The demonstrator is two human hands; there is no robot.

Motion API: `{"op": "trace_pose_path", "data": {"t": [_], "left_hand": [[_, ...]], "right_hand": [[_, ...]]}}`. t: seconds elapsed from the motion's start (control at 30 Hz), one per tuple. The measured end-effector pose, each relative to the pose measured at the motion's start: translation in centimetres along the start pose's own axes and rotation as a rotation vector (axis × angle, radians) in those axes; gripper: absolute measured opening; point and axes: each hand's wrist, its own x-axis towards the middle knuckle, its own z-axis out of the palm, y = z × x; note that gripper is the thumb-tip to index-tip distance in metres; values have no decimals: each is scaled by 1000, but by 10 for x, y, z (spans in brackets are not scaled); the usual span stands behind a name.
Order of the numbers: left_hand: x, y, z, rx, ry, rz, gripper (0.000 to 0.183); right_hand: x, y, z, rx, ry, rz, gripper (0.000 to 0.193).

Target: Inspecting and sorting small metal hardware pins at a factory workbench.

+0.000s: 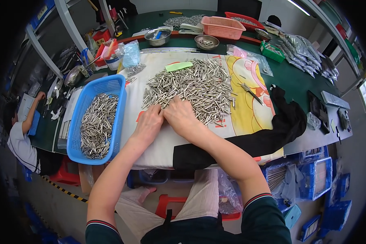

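A wide heap of short silvery metal pins (199, 85) is spread over a pale printed cloth (130, 97) on the table. At the heap's near left edge my left hand (149, 123) and my right hand (180, 116) meet side by side. Both have their fingers curled down at the pins, and the backs of the hands hide most of what the fingertips grip. To the left stands a blue plastic basket (122, 103), partly filled with similar metal pins (97, 126). A light green slip (179, 66) lies on the far part of the heap.
Black cloth (248, 145) crosses the near right edge, beside pliers-like tool (252, 94). Farther back are metal bowls (157, 37), a pink basket (223, 27), a green tray (272, 52) and bagged parts (301, 53). Another person (22, 132) sits at the far left.
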Motion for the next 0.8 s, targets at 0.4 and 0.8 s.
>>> {"op": "trace_pose_path", "data": {"t": [0.4,0.8], "left_hand": [[26,-5,-2,-397,506,-197,10],[32,3,16,-1266,627,-402,11]], "right_hand": [[10,31,-3,332,146,129,7],[24,18,-8,598,697,12,18]]}}
